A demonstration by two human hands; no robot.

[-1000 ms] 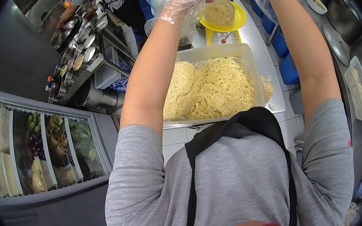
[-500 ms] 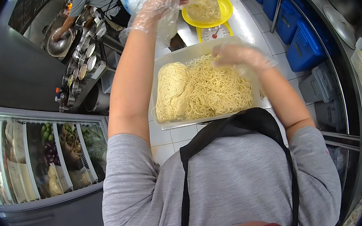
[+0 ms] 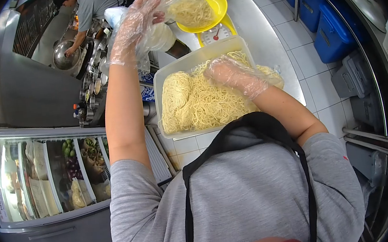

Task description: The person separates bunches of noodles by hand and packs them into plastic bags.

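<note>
My left hand (image 3: 139, 25), in a clear plastic glove, is raised beside a clear plastic bag of noodles (image 3: 190, 11), its fingers at the loose edge of the bag. The bag rests on a yellow plate (image 3: 220, 5) on top of a yellow weighing scale (image 3: 215, 34). In a translucent plastic tub (image 3: 158, 84) lies a large heap of yellow noodles (image 3: 213, 102), with a denser bundle on the left. My gloved right hand (image 3: 234, 75) is down on the noodles at the tub's right side. Its fingers curl into them, and the fingertips are hidden.
Tub and scale stand on a steel table (image 3: 288, 75). More noodles (image 3: 272, 76) sit just outside the tub's right wall. A co-worker (image 3: 97, 8) reaches to a metal bowl (image 3: 65, 55) at upper left. A glass-topped fridge (image 3: 53, 178) is at left, blue bins (image 3: 334, 35) at right.
My right hand has come down from above the tub onto the noodles. The left hand stays by the bag. The whole view has shifted, bringing more of the co-worker into sight.
</note>
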